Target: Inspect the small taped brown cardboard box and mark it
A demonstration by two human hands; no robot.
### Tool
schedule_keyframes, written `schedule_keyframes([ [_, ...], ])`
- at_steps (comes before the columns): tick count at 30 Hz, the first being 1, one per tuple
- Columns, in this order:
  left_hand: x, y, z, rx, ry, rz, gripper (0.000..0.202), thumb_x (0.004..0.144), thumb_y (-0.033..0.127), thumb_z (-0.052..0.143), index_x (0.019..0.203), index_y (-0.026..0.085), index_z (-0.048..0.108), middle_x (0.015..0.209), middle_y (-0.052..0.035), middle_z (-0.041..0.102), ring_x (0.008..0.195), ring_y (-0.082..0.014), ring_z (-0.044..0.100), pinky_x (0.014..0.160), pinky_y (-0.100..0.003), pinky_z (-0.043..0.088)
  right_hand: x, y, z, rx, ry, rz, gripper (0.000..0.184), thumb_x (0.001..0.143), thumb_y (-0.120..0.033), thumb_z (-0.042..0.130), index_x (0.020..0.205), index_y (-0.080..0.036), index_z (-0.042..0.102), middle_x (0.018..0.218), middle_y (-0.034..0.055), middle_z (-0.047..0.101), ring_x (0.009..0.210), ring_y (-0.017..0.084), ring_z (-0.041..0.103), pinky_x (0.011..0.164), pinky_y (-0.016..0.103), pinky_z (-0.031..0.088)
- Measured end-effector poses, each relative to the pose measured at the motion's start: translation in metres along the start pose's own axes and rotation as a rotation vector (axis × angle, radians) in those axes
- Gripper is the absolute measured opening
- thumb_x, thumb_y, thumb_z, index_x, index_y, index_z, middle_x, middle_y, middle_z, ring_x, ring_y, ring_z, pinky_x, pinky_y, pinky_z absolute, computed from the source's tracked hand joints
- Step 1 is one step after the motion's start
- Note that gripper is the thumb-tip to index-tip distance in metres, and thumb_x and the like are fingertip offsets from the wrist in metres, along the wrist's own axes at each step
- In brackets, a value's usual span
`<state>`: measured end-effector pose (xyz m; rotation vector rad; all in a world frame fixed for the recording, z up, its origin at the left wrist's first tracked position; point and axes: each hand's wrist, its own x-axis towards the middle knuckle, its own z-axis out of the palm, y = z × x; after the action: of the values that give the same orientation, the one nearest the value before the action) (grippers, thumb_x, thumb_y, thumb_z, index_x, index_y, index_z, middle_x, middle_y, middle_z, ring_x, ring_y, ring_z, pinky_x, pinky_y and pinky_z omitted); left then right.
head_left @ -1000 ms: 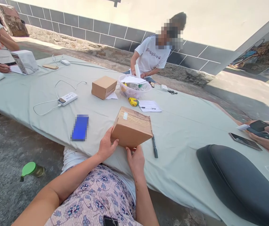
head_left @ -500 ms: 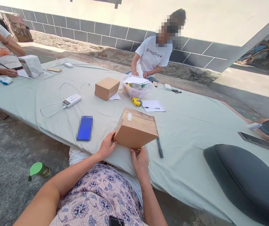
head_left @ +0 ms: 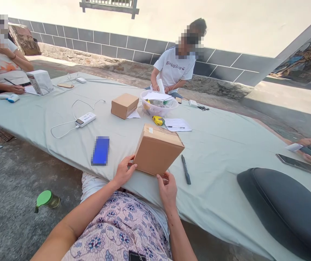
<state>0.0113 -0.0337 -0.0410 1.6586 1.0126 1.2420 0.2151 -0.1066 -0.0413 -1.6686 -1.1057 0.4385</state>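
Note:
A brown cardboard box [head_left: 159, 150] is tilted up at the near edge of the cloth-covered table, its broad plain side facing me. My left hand [head_left: 125, 170] grips its lower left edge between thumb and fingers. At the bottom right corner, my right hand [head_left: 167, 186] closes its thumb and fingertips on the box. To the right of the box lies a dark pen-like tool [head_left: 185, 169]. A blurred blue rectangle [head_left: 100, 150] covers something flat on the table to the left.
Beyond the box are a smaller carton [head_left: 125, 106], a tape measure [head_left: 158, 120], paper [head_left: 178, 125] and a plastic basin [head_left: 159, 105]. A power strip [head_left: 86, 119] trails cables on the left. A black seat [head_left: 286, 206] occupies the right. Other people sit around the table.
The box has tipped further, showing more of its plain side and less of its taped top. Both hands stay on it, the right one slightly further right in view.

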Motion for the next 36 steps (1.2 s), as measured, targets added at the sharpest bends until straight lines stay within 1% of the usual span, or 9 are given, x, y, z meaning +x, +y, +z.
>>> schedule_keyframes([
  [3, -0.001, 0.001, 0.002, 0.026, 0.007, 0.013, 0.045, 0.09, 0.028, 0.06, 0.134, 0.02, 0.054, 0.137, -0.0133, 0.063, 0.127, -0.0264, 0.061, 0.101, -0.045, 0.057, 0.0, 0.003, 0.001, 0.021, -0.008, -0.006, 0.048, 0.079, -0.057, 0.063, 0.108, -0.019, 0.059, 0.105, 0.0112, 0.07, 0.094, 0.025, 0.066, 0.078, 0.041, 0.054],
  [8, -0.004, 0.0, 0.006, 0.172, -0.038, -0.005, 0.067, 0.08, 0.032, 0.075, 0.138, 0.021, 0.043, 0.133, -0.0132, 0.063, 0.121, -0.0299, 0.064, 0.103, -0.051, 0.053, -0.004, 0.002, 0.006, 0.011, -0.007, -0.015, 0.054, 0.074, -0.061, 0.069, 0.107, -0.02, 0.057, 0.104, 0.0104, 0.069, 0.092, 0.026, 0.066, 0.081, 0.046, 0.055],
  [12, -0.006, 0.0, 0.005, 0.273, 0.068, 0.081, 0.079, 0.075, 0.04, 0.081, 0.139, 0.022, 0.04, 0.133, -0.014, 0.06, 0.126, -0.0317, 0.06, 0.104, -0.051, 0.051, -0.012, -0.007, 0.012, 0.011, 0.042, -0.065, 0.056, 0.073, -0.061, 0.072, 0.108, -0.021, 0.055, 0.107, 0.0097, 0.066, 0.092, 0.025, 0.064, 0.081, 0.044, 0.055],
  [15, -0.007, 0.001, 0.002, 0.319, 0.145, 0.159, 0.079, 0.078, 0.048, 0.078, 0.141, 0.02, 0.04, 0.134, -0.0154, 0.058, 0.127, -0.0318, 0.058, 0.107, -0.052, 0.049, -0.014, -0.014, 0.014, 0.029, 0.058, -0.104, 0.059, 0.074, -0.062, 0.072, 0.112, -0.021, 0.055, 0.109, 0.0099, 0.065, 0.096, 0.025, 0.064, 0.082, 0.044, 0.055],
  [18, -0.007, 0.003, 0.001, 0.351, 0.165, 0.201, 0.077, 0.081, 0.052, 0.075, 0.142, 0.019, 0.041, 0.134, -0.0155, 0.058, 0.127, -0.032, 0.057, 0.108, -0.054, 0.048, -0.013, -0.016, 0.014, 0.038, 0.052, -0.109, 0.06, 0.076, -0.064, 0.068, 0.115, -0.02, 0.054, 0.113, 0.0112, 0.064, 0.098, 0.026, 0.063, 0.083, 0.044, 0.054],
  [22, -0.007, 0.004, 0.004, 0.283, 0.139, 0.2, 0.077, 0.08, 0.05, 0.075, 0.142, 0.02, 0.04, 0.135, -0.015, 0.057, 0.128, -0.0314, 0.057, 0.108, -0.053, 0.048, -0.011, -0.018, 0.014, 0.001, 0.088, -0.076, 0.062, 0.076, -0.067, 0.066, 0.115, -0.021, 0.053, 0.113, 0.0115, 0.064, 0.103, 0.027, 0.062, 0.088, 0.047, 0.052],
  [26, -0.008, 0.003, 0.006, 0.155, 0.064, 0.128, 0.085, 0.077, 0.048, 0.078, 0.144, 0.022, 0.033, 0.145, -0.0167, 0.051, 0.133, -0.0315, 0.055, 0.11, -0.052, 0.049, -0.011, -0.022, 0.023, 0.043, 0.112, -0.003, 0.074, 0.067, -0.07, 0.072, 0.117, -0.022, 0.047, 0.123, 0.0139, 0.06, 0.116, 0.031, 0.059, 0.099, 0.05, 0.049],
  [31, -0.008, 0.004, 0.007, 0.101, 0.034, 0.057, 0.095, 0.074, 0.052, 0.081, 0.147, 0.022, 0.029, 0.151, -0.0183, 0.048, 0.137, -0.0341, 0.054, 0.113, -0.054, 0.047, -0.013, -0.024, 0.035, 0.135, 0.101, 0.101, 0.083, 0.06, -0.069, 0.077, 0.118, -0.024, 0.039, 0.119, 0.0132, 0.063, 0.107, 0.029, 0.066, 0.095, 0.048, 0.052],
  [36, -0.008, 0.004, 0.005, 0.104, 0.046, 0.067, 0.09, 0.078, 0.051, 0.077, 0.149, 0.021, 0.03, 0.149, -0.0179, 0.052, 0.138, -0.0331, 0.054, 0.113, -0.054, 0.047, -0.015, -0.027, 0.036, 0.142, 0.128, 0.091, 0.079, 0.064, -0.068, 0.075, 0.119, -0.023, 0.041, 0.123, 0.0155, 0.062, 0.108, 0.028, 0.065, 0.095, 0.046, 0.052],
])
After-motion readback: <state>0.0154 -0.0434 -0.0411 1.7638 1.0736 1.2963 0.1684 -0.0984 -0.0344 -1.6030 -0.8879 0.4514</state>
